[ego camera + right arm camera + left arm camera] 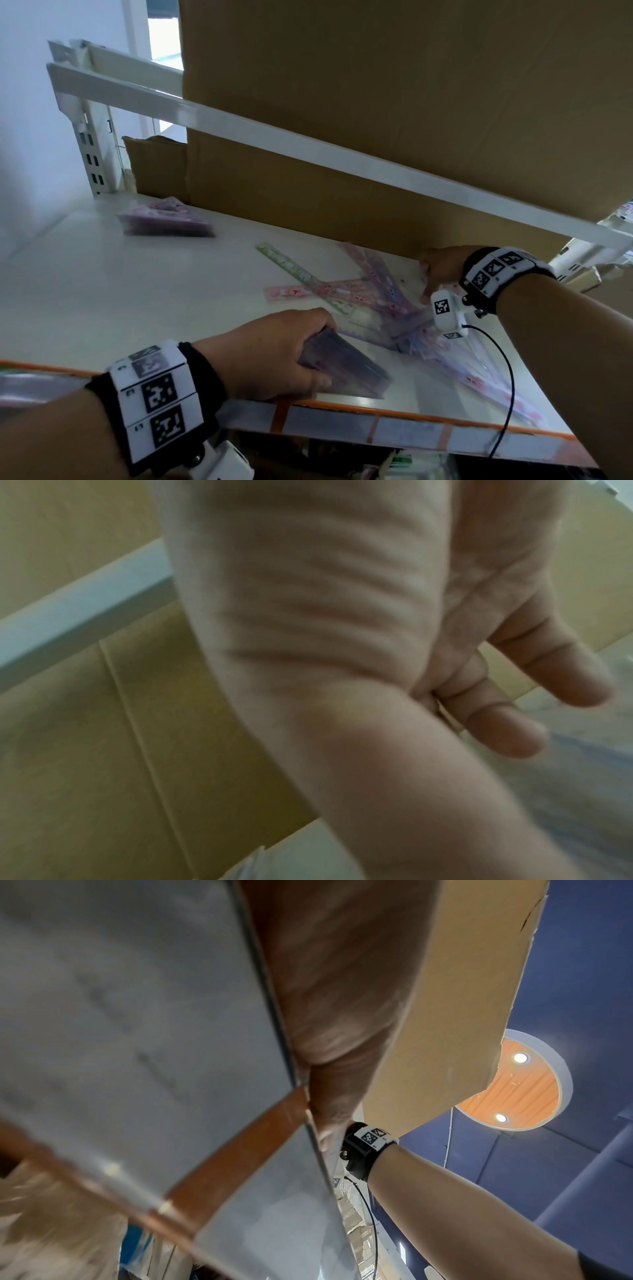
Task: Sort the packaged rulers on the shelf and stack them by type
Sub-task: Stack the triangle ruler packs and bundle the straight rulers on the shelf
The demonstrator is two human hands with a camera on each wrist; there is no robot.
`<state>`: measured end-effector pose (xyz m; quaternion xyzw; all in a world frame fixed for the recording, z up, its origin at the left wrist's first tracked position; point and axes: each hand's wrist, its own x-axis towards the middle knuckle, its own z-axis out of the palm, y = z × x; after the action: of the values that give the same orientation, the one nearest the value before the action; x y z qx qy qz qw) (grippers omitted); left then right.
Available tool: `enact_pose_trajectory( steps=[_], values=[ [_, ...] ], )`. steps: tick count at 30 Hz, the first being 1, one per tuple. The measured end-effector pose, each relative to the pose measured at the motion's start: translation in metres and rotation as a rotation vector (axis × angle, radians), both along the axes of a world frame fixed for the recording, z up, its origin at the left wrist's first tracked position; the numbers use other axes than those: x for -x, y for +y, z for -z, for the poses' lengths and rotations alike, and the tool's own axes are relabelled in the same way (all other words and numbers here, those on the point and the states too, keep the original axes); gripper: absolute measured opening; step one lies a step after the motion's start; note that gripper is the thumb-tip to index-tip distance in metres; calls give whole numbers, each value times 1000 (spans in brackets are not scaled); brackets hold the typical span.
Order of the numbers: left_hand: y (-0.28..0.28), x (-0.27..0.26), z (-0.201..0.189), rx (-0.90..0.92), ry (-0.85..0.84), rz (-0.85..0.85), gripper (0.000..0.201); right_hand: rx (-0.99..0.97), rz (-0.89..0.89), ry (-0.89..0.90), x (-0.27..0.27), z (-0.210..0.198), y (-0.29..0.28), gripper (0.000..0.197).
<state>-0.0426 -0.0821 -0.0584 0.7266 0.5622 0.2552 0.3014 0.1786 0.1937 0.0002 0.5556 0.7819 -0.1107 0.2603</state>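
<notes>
So the loose packaged rulers (370,301) are fanned out in a messy pile on the white shelf (102,291), toward its right half. We see pink ones, purple ones and a green ruler (294,269) lying diagonally with its far end sticking out of the heap. A separate purple stack (164,219) sits well apart at the back left, near the cardboard.

Our left hand (274,353) is at the shelf's front edge, fingers curled around a bundle of purplish packs (346,368), thumb underneath. The bundle rests on the shelf just beside the orange edge strip (394,409). The left wrist view only gives us the shelf's underside and edge, all blurry.

Our right hand (442,270) is at the far right end of the pile, up against the big cardboard box (411,120). In the right wrist view its fingers (561,674) look loosely extended and relaxed, not wrapped around anything, though it's blurry and we can't tell if the tips touch the packs.

A white shelf rail (308,147) runs diagonally across in front of the box.
</notes>
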Motion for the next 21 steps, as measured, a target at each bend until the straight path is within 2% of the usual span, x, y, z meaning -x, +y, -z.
enact_pose_trajectory(
  steps=[2, 5, 7, 13, 18, 21],
  values=[
    [0, 0, 1, -7, 11, -1, 42, -52, -19, 87, -6, 2, 4, 68],
    [1, 0, 2, -7, 22, -8, 45, -154, -82, 200, -14, 5, 8, 44],
    [1, 0, 3, -10, 21, -7, 45, -192, -115, 279, -18, 4, 8, 35],
    [1, 0, 1, -9, 17, 0, 45, -342, -106, 681, -25, -19, 5, 28],
    [-1, 0, 2, -26, 23, -8, 47, -389, -179, 857, -26, -37, -36, 32],
    [-1, 1, 2, -16, 30, -4, 47, -410, -175, 902, -26, -37, -71, 30]
  ],
)
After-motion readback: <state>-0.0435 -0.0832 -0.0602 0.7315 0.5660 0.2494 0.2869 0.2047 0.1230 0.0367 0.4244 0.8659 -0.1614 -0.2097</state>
